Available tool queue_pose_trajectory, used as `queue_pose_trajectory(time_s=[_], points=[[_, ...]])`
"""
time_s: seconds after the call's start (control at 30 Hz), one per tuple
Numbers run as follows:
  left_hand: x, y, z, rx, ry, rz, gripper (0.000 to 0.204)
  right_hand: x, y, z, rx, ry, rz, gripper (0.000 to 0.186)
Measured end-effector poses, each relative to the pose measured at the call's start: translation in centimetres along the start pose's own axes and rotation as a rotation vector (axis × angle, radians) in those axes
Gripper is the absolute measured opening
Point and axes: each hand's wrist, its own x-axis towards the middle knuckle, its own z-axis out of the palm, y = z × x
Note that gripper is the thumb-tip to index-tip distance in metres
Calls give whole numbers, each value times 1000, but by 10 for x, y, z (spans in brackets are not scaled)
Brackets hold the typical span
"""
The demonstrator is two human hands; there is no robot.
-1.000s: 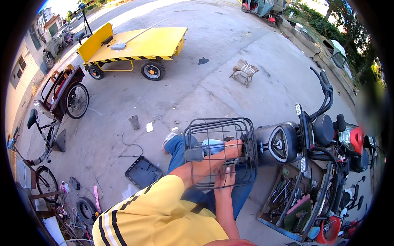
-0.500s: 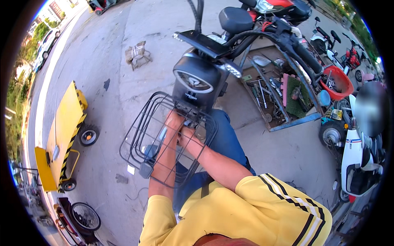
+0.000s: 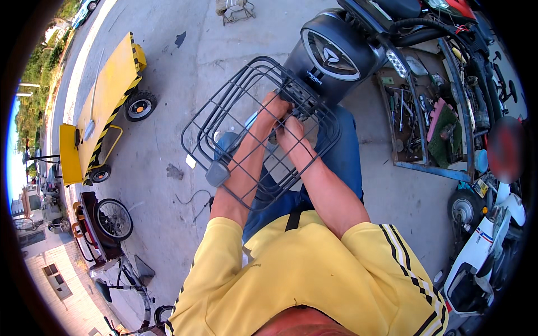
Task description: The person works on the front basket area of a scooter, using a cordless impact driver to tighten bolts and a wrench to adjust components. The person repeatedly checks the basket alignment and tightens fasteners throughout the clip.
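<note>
A black wire basket (image 3: 262,59) is on the front of a dark electric scooter (image 3: 344,84), a grey plastic piece (image 3: 217,175) at its near corner. Seen through the wires, my left hand (image 3: 276,105) has its fingers curled at the dark bracket (image 3: 297,96) where basket meets scooter. My right hand (image 3: 291,130) is just below it, fingers bent at the same fitting. What either grips is hidden. A light blue object (image 3: 250,120) shows partly beside my left wrist. My jeans (image 3: 342,157) are under the basket.
A yellow flatbed cart (image 3: 103,98) and a pedal tricycle (image 3: 92,235) stand left. A metal tool crate (image 3: 426,171) is right of the scooter, with a white scooter (image 3: 473,263) below it. A small tied stool (image 3: 232,11) is beyond; a cable (image 3: 193,199) lies on the concrete.
The view has swung round, bringing the scooter and crate upward in the picture and the cart to the left. Both hands stay at the basket's bracket, with little visible shift of the fingers.
</note>
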Motion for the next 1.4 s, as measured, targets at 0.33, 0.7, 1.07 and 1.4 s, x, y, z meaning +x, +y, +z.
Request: queue_pose_trajectory(time_s=[0.33,0.7,1.07,1.4], points=[[-5,4,1,-40,-82,30,22,23,-1,-16,91,-126,179,23],[-23,12,3,-629,-331,-284,27,-97,-28,-53,27,-328,540,32],[-41,5,42,746,271,319,21,-316,-178,-26,-1201,-737,-270,21],[-14,-20,18,-868,-69,-245,19,-310,-184,79,74,-2188,706,54]])
